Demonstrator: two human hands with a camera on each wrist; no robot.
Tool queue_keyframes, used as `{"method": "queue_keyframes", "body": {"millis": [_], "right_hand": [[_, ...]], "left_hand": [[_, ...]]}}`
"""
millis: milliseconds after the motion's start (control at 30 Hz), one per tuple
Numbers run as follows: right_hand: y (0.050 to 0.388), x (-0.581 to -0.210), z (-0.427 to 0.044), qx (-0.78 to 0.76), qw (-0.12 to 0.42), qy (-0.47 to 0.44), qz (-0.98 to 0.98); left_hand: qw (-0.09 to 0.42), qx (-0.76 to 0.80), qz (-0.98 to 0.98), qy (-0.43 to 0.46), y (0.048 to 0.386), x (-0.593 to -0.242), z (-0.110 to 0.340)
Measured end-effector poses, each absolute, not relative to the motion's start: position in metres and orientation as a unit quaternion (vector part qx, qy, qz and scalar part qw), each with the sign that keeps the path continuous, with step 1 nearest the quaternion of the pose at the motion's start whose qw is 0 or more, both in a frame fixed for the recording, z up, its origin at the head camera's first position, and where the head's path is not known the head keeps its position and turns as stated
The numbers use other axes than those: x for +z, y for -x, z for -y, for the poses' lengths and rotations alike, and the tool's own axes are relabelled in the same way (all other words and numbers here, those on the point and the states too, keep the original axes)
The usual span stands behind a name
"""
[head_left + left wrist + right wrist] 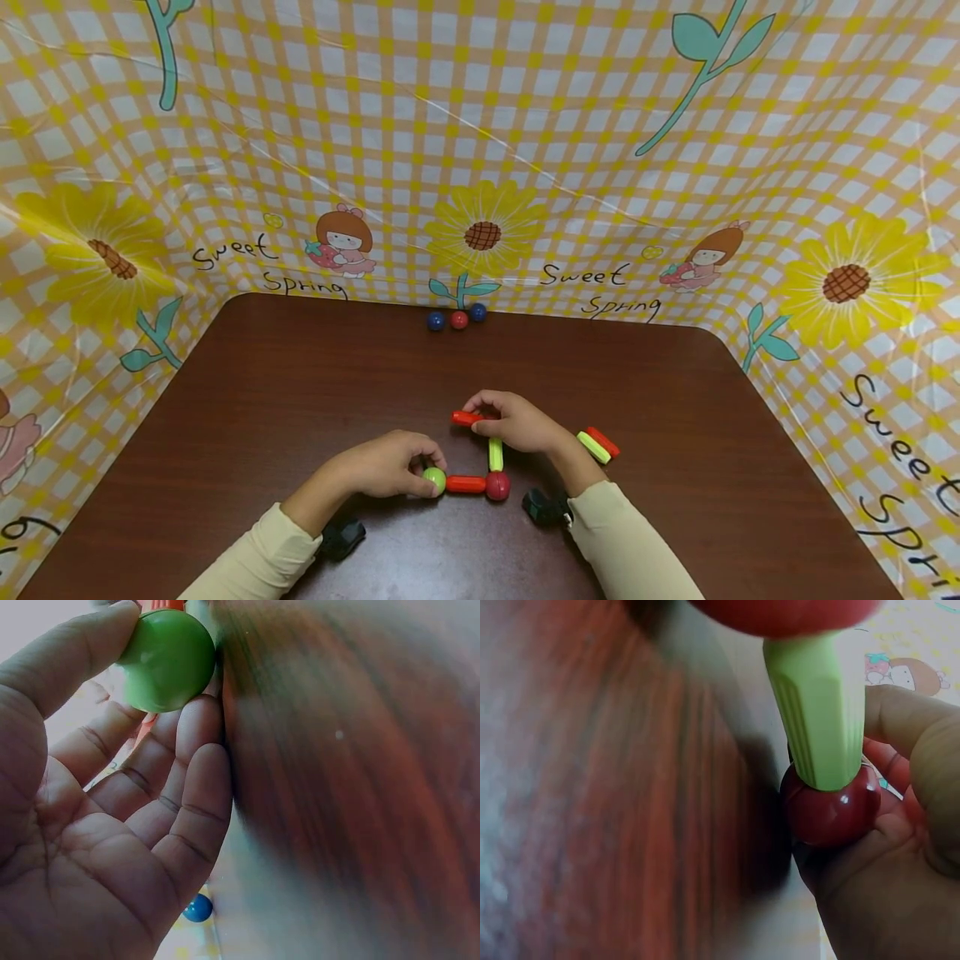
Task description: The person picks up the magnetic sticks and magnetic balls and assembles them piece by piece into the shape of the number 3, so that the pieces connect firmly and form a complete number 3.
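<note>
Partial ball-and-rod frame, gripped at two points

Placed on a dark brown wood-grain tabletop (300, 375), between left hand (384, 467) and right hand (519, 421). Parts in order: glossy light-green ball (434, 481); red faceted plastic-looking rod (466, 484); glossy red ball (498, 486); yellow-green faceted plastic-looking rod (495, 455); glossy dark-red ball (834, 819). Also second red rod (464, 418), with any join to the dark-red ball hidden.

In the left hand: the light-green ball, pinched between thumb and fingers. In the right hand: the second red rod, gripped by curled fingers and thumb, just beside the dark-red ball.

Handling, by judgement: light, stiff, not fragile; slippery and apt to roll at the balls, with better purchase along the faceted rods. Best held close to each joint, against levering apart.

Writing: "Sweet Spring", printed repeatedly on a yellow-and-white checked cloth (480, 125). No readable brand or label on the pieces.
</note>
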State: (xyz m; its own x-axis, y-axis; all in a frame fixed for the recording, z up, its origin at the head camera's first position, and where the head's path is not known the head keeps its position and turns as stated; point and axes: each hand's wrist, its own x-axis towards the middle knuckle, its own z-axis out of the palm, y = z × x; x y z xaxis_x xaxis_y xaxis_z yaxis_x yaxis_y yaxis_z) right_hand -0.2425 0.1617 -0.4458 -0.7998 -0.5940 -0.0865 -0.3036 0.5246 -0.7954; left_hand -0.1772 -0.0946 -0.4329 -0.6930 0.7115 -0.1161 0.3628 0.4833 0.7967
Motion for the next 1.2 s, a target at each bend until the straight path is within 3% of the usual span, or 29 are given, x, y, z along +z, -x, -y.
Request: {"method": "queue_keyframes", "body": {"millis": [667,1200], "right_hand": [[0.236,-0.432,-0.157,-0.429,0.197,0.242,-0.848],[0.241,-0.445,-0.162,-0.433,0.199,0.251,-0.843]], "left_hand": [[0.212,0.389,-0.834,-0.330,0.179,-0.433,0.093],[0.225,0.399,-0.829,-0.321,0.182,-0.429,0.098]]}}
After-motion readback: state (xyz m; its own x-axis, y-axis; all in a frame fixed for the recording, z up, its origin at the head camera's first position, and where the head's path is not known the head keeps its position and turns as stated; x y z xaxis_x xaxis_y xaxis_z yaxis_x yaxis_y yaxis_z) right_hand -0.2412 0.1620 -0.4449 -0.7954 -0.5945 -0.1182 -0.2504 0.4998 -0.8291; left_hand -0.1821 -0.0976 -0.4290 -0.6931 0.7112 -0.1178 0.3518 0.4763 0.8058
